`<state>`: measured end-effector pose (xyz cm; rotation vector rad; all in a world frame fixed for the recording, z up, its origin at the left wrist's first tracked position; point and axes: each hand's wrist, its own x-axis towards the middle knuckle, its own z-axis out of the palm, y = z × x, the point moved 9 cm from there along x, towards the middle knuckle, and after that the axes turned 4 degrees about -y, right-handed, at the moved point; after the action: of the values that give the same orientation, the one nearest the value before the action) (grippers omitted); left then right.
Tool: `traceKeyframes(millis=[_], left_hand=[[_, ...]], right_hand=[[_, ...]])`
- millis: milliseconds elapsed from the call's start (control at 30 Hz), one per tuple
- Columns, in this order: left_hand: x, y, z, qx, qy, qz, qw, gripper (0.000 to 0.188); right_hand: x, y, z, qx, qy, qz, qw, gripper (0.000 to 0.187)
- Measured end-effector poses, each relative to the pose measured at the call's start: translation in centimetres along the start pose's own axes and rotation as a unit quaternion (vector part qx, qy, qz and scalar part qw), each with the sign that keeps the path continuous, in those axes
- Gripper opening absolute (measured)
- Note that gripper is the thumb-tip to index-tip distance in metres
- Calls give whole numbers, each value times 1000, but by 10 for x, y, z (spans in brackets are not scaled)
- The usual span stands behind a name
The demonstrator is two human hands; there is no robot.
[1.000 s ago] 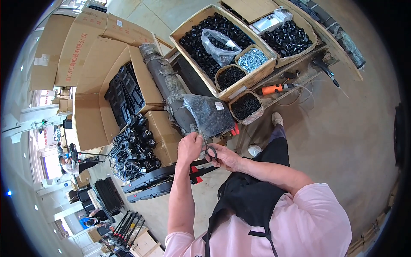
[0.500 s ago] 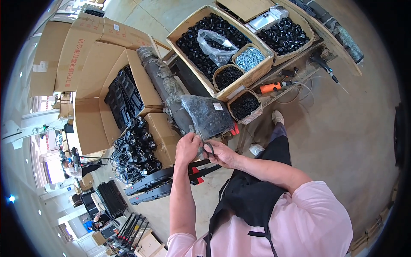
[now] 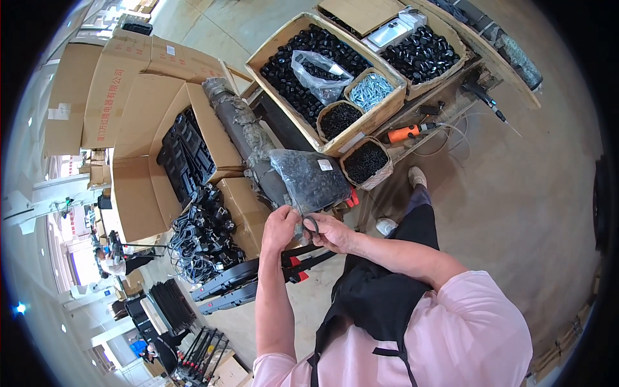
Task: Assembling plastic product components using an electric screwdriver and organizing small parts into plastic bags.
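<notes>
My left hand (image 3: 281,227) is closed on the gathered near end of a clear plastic bag (image 3: 313,177). Dark parts fill the bag, and a white label sticks to it; it rests beside a grey padded roll (image 3: 248,135). Right up against the left hand, my right hand (image 3: 330,233) is closed around a pair of scissors (image 3: 312,223). One dark handle loop of the scissors shows, while their blades are hidden or too small to make out by the bag's end.
Left of the roll, an open carton (image 3: 138,193) holds black moulded parts, with black cables (image 3: 205,235) in front. Beyond the bag are a wooden tray (image 3: 261,61) of black caps and screws, a small box of black screws (image 3: 366,162) and an orange power tool (image 3: 405,133).
Both hands stay together at the bag's end, and the scissors' loop has turned slightly. The whole view has shifted a little.
</notes>
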<state>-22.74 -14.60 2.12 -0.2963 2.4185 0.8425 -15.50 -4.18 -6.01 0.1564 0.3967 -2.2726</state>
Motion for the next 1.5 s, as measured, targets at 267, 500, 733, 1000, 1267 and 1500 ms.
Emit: traceKeyframes(millis=[267, 500, 733, 1000, 1267, 1500], left_hand=[[4, -10, 1, -43, -16, -26, 999, 31], [7, -34, 3, -71, -38, -4, 997, 30], [-2, -9, 7, -96, -73, 12, 993, 24], [4, 18, -9, 116, 100, -21, 988, 41], [22, 26, -12, 98, 171, 18, 980, 35], [30, -16, -2, -145, 93, -110, 979, 32]], right_hand=[[22, 5, -13, -13, -34, -17, 999, 34], [22, 4, -2, -2, -38, -18, 999, 35], [36, -11, -19, 13, 10, -26, 1000, 29], [27, -30, -17, -68, -5, -4, 998, 31], [20, -40, -9, -13, -5, 19, 1000, 32], [31, -41, -22, -12, -13, 84, 996, 31]])
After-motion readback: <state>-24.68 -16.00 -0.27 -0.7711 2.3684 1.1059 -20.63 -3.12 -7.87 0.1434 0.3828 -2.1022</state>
